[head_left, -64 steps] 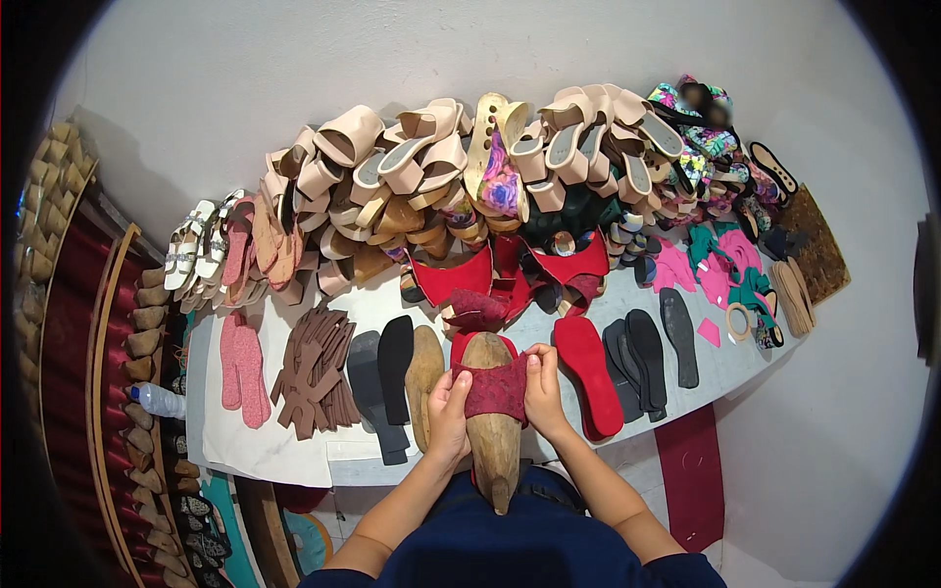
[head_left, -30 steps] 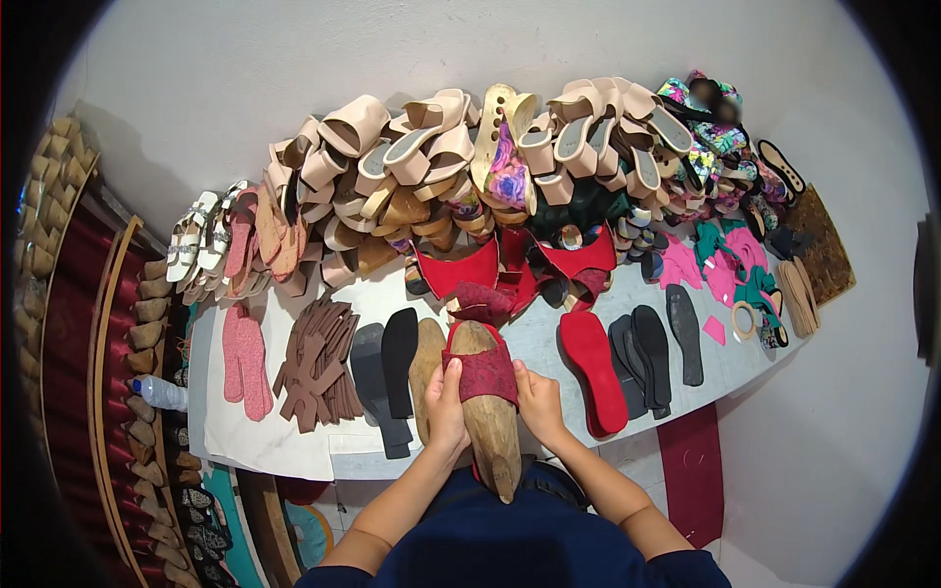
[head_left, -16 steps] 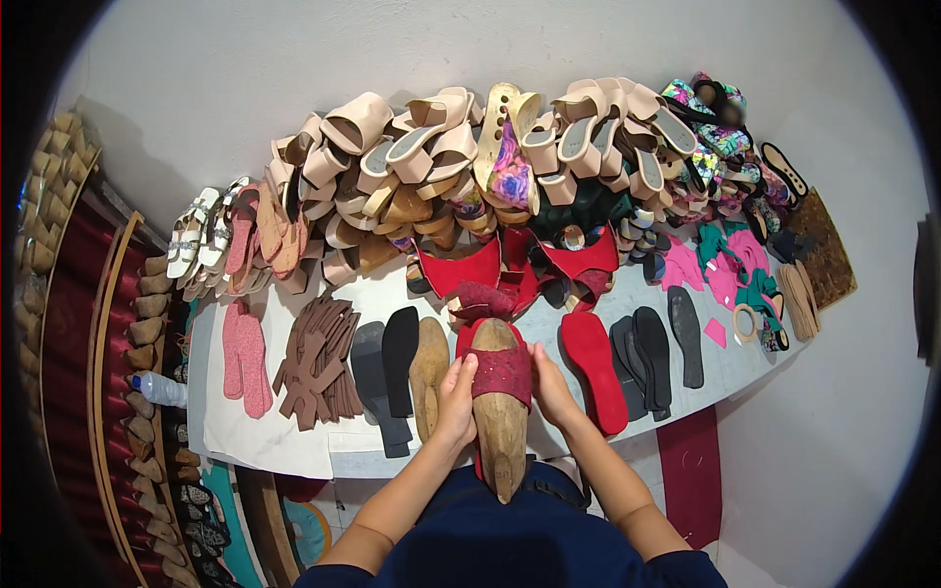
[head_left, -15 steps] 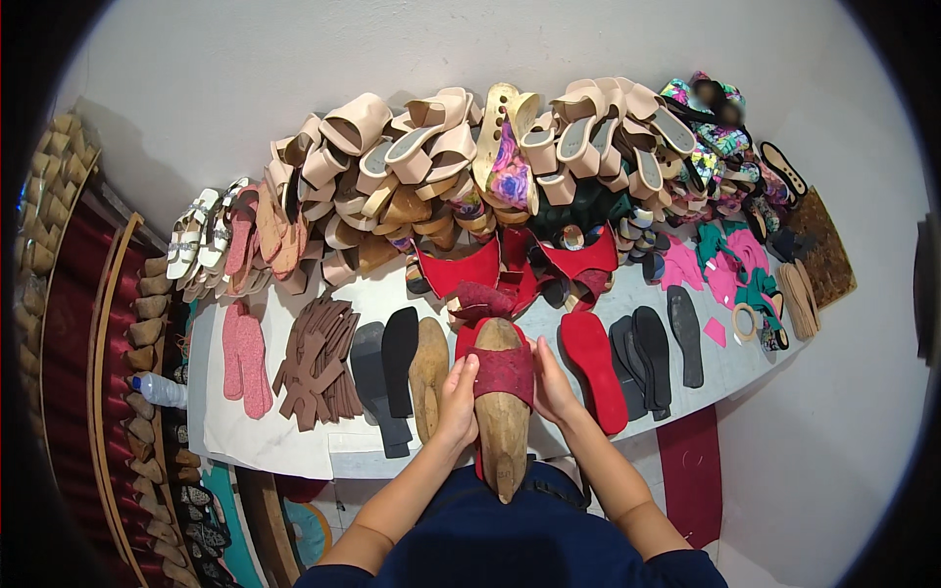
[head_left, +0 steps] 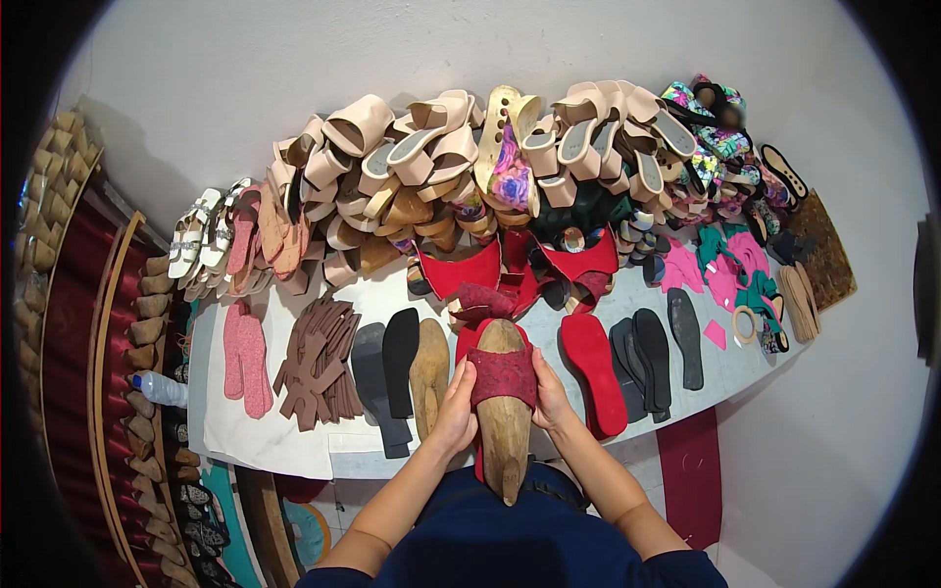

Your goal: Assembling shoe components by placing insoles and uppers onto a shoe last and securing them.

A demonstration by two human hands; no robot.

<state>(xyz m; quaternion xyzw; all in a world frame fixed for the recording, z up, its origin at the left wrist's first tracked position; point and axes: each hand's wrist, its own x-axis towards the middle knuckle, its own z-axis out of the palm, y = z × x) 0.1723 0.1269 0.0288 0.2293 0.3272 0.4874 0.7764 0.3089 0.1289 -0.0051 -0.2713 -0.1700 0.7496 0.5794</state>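
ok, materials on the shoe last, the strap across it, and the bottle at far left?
Shoe last: looks like wood, worn and mostly matte; tan, streaky surface.
Dark red strap: probably textile, perhaps lace; mottled, textured face. Backing can't be told.
Bottle: likely clear plastic, glossy; see-through body with highlights.

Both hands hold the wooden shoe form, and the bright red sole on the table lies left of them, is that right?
Wrong side: the head view shows the bright red sole lying right of the left hand and right hand, which do hold the wooden shoe form.

Dark blue short-sleeved shirt (head_left: pixel 510 549), bare hands (head_left: pixel 457 410)
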